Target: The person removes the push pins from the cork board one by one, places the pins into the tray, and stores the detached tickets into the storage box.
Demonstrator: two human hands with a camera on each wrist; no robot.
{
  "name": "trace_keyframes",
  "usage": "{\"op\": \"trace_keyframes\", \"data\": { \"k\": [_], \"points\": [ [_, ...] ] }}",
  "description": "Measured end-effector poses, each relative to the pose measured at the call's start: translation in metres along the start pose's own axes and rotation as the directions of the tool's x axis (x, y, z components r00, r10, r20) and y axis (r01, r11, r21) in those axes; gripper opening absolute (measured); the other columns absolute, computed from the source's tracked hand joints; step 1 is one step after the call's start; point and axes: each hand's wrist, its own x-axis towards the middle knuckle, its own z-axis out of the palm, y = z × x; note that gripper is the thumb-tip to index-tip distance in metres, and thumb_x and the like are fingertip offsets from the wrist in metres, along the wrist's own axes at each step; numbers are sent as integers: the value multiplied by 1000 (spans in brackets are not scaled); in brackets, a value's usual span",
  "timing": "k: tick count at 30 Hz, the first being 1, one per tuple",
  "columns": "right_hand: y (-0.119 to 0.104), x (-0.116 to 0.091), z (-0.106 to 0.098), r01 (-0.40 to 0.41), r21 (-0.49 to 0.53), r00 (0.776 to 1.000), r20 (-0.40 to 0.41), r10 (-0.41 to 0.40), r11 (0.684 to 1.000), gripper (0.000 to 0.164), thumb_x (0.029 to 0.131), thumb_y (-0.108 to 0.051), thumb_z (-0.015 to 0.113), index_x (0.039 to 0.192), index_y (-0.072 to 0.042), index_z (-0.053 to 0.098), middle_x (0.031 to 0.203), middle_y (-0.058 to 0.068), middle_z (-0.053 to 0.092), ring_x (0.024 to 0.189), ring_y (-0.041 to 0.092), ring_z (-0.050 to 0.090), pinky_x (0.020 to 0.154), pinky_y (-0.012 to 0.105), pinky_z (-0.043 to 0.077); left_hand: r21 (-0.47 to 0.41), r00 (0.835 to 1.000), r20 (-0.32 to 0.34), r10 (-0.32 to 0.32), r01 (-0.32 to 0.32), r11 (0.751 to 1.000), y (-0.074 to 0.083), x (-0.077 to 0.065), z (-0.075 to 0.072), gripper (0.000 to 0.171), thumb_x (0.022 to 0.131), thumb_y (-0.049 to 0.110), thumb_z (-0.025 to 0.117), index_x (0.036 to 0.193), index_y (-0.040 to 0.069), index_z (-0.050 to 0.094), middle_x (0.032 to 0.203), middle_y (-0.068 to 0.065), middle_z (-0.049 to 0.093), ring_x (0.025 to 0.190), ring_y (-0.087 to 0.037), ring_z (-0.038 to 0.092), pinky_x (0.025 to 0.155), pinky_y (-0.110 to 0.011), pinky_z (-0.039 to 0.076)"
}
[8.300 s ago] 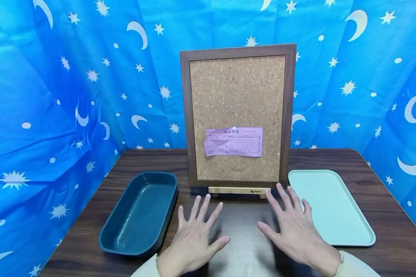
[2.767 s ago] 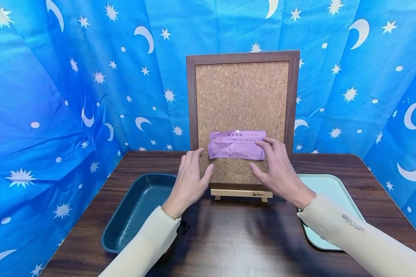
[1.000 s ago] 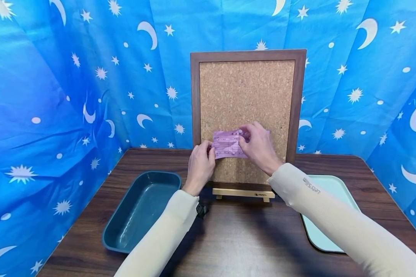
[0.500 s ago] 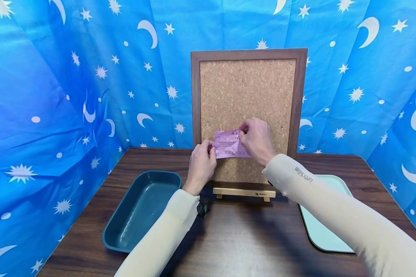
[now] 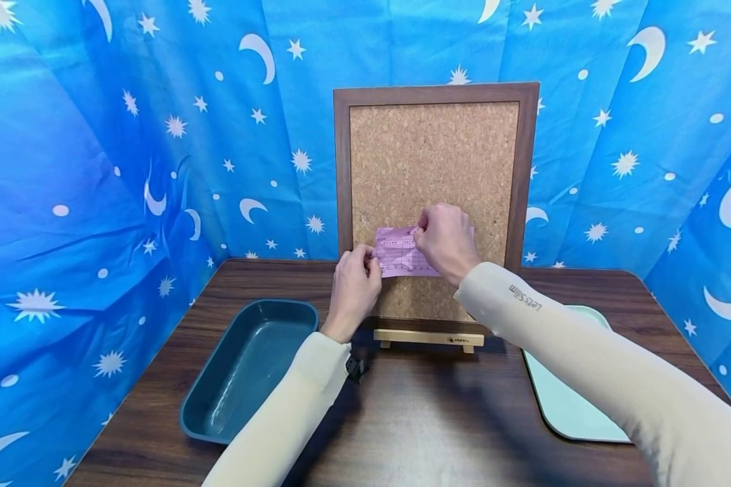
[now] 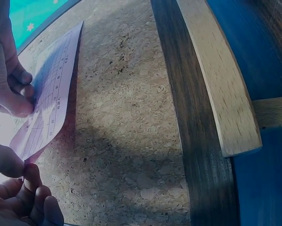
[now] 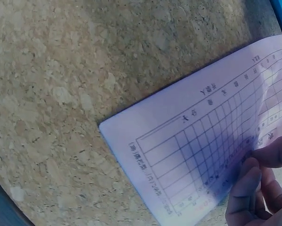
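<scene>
A purple printed receipt slip (image 5: 394, 254) lies against the lower part of a brown-framed cork board (image 5: 435, 159). My left hand (image 5: 354, 287) pinches the slip's left edge between thumb and index finger. At the slip's top edge, my right hand (image 5: 447, 242) pinches the spot where the white pushpin sits; the fingers hide the pin. Seen from the right wrist, the slip (image 7: 211, 122) shows its ruled grid, with thumb and index fingertips together at its top edge. In the left wrist view the slip (image 6: 60, 89) bows away from the cork along its bottom edge.
A small wooden easel (image 5: 429, 337) supports the board on the dark wood table (image 5: 414, 419). On the left stands a deep teal tray (image 5: 250, 372); a flat mint tray (image 5: 569, 392) is at right, partly under the right sleeve. A blue star-and-moon curtain (image 5: 304, 61) hangs behind.
Both hands have risen from above the table to the slip. The left has taken its left edge and the right has closed over the pushpin, with the right wrist turning slightly since.
</scene>
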Motion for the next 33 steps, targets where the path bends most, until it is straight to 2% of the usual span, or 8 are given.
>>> {"op": "trace_keyframes", "data": {
  "k": [14, 24, 28, 33],
  "points": [
    [9, -3, -2, 35, 55, 999, -18, -34, 998, 5, 74, -4, 63, 75, -7, 68, 75, 5, 63, 70, 24, 59, 67, 39, 47, -27, 1000, 0, -21, 21, 999, 6, 2, 1, 9, 89, 6, 56, 90, 1, 64, 77, -8, 60, 73, -22, 53, 64, -35, 43],
    [15, -9, -8, 120, 106, 992, -39, -116, 987, 5, 74, -3, 63, 74, -6, 66, 75, 4, 63, 70, 19, 58, 68, 35, 46, -27, 1000, -16, -22, 21, 999, 6, 3, 1, 10, 89, 5, 56, 92, -1, 64, 77, -8, 62, 73, -22, 53, 64, -34, 44],
    [17, -12, -12, 121, 121, 992, -32, -118, 985, 5, 75, -2, 64, 77, -5, 67, 78, 5, 63, 71, 19, 58, 68, 33, 47, -25, 1000, -18, -25, 25, 999, 6, 4, 0, 11, 89, 6, 56, 92, -1, 65, 77, -8, 63, 73, -22, 54, 64, -34, 44],
    [24, -16, -15, 139, 131, 989, -62, -132, 981, 6, 76, 0, 64, 77, -4, 67, 78, 5, 63, 70, 18, 59, 66, 31, 48, -17, 999, -15, -35, 35, 999, 6, 4, -1, 11, 90, 6, 56, 92, 0, 64, 77, -8, 62, 73, -22, 53, 64, -34, 44]
  ]
}}
